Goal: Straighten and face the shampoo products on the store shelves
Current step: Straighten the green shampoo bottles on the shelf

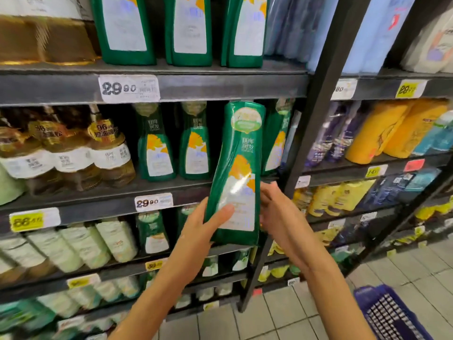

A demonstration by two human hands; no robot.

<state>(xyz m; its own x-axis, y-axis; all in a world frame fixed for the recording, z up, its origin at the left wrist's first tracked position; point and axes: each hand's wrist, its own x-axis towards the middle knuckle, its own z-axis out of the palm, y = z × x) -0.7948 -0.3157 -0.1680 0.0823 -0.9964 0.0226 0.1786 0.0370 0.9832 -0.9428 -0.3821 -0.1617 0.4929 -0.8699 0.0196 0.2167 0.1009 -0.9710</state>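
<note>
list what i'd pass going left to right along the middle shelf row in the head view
amber bottles → shelved green bottles → held green bottle → black shelf post → purple bottles → yellow bottles → teal bottles

Green shampoo bottle (236, 168) — white label, yellow leaf, amber bottles (73, 153), yellow bottles (382, 131), blue basket (389, 312)

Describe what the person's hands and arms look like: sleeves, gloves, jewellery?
Left hand and right hand are ungloved. Left forearm and right forearm are bare to the frame's edge, no sleeve or cuff in view. No watch, bracelet or ring shows.
</note>
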